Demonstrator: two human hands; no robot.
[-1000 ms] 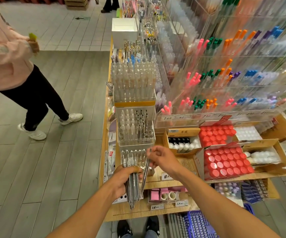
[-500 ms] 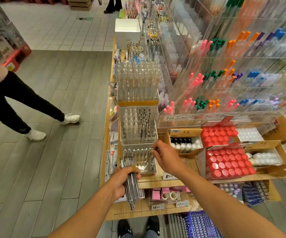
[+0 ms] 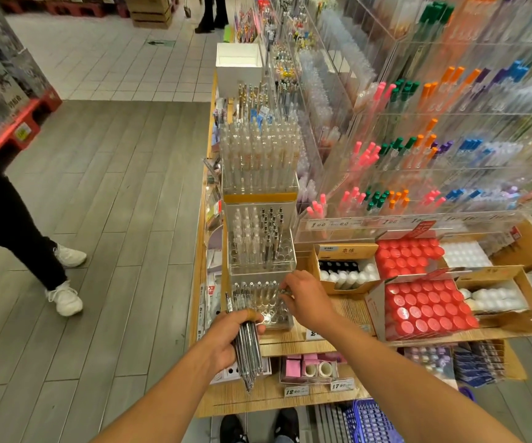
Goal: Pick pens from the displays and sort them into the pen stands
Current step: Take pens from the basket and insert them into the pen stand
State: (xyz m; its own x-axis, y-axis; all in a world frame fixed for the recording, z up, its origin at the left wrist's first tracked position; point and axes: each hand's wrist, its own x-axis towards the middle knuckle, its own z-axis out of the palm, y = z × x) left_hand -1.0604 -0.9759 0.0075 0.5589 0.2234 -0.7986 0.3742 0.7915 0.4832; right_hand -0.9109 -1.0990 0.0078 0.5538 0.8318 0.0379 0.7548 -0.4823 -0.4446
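Since a second ago the right hand [image 3: 306, 298] has gone from holding a single pen free in the air to reaching over the near clear pen stand [image 3: 263, 303], fingertips now at the stand's right side; the passer-by in black trousers [image 3: 8, 231] has shifted further left, only legs and white shoes showing

Right hand: fingers curled, tips pinched on the top of a small clear pen [image 3: 285, 293] at the stand's right edge; how deep the pen sits in its hole cannot be told

Left hand [image 3: 229, 340]: closed in a fist round a bundle of clear silver-tipped pens [image 3: 247, 346], thumb across the front. Bundle held roughly upright, tips pointing down toward the near edge of the wooden shelf [image 3: 258, 401], caps reaching up in front of the stand's left side

Near stand: clear acrylic block, a row of pens along its far side, several holes on the near side open. Behind it, further away, a second stand [image 3: 260, 241] with clear pens left and dark pens right, then a taller stand [image 3: 258, 158] packed with clear pens

Right of the stands: cardboard box of black-and-white bottles [image 3: 344, 273], two trays of red caps [image 3: 424, 310], and above them a clear rack of coloured pens [image 3: 418, 148], blurred. Price tags [image 3: 319, 388] on the near shelf lip. Blue basket [image 3: 370, 423] on the floor, near right
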